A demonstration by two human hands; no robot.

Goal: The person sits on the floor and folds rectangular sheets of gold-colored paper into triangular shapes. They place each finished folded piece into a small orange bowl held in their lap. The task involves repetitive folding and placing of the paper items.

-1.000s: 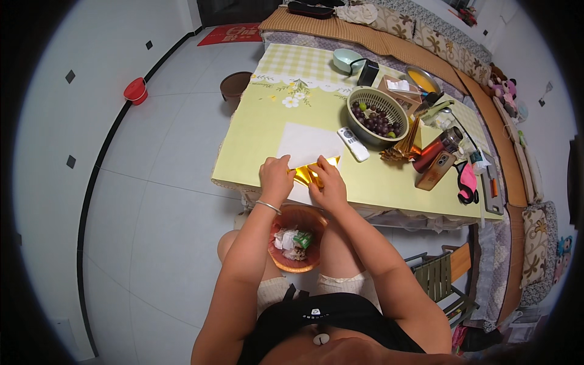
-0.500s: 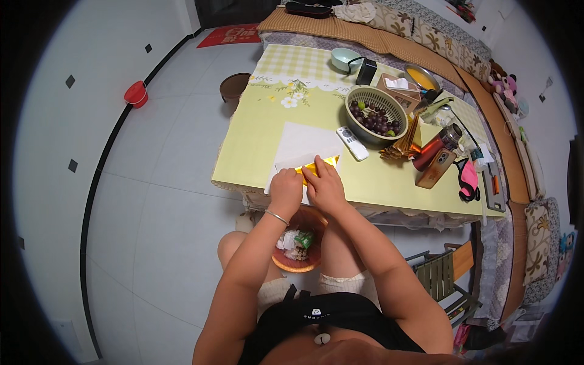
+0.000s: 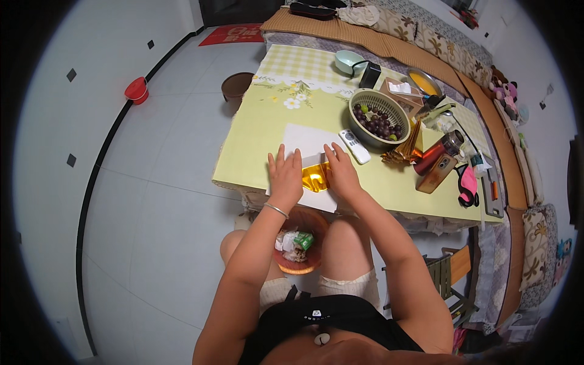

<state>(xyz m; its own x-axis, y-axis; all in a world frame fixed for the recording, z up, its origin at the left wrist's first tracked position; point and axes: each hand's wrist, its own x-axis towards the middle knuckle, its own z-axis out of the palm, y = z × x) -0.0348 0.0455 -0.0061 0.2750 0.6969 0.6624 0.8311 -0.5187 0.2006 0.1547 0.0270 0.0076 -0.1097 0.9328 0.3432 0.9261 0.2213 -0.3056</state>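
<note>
A shiny gold foil sheet (image 3: 314, 178), partly folded, lies on a larger white sheet of paper (image 3: 305, 136) near the table's front edge. My left hand (image 3: 285, 175) rests flat at the foil's left side, fingers stretched and a little apart. On the other side my right hand (image 3: 344, 173) lies with its fingers extended, covering the foil's right end. A greyish strip shows along the foil's far edge, between the hands. Both hands are open, palms down, and the sheet under them is partly hidden.
A white remote control (image 3: 354, 146) and a colander of grapes (image 3: 378, 120) sit right of the paper. Beyond are folded gold paper (image 3: 406, 150), a red flask (image 3: 438, 152), a phone (image 3: 436, 173) and a pink-and-black item (image 3: 468, 184). A waste basket (image 3: 315, 226) stands between my knees.
My hands were close together, fingers bent on the gold foil. They have moved apart to its two sides and flattened, so more of the foil shows.
</note>
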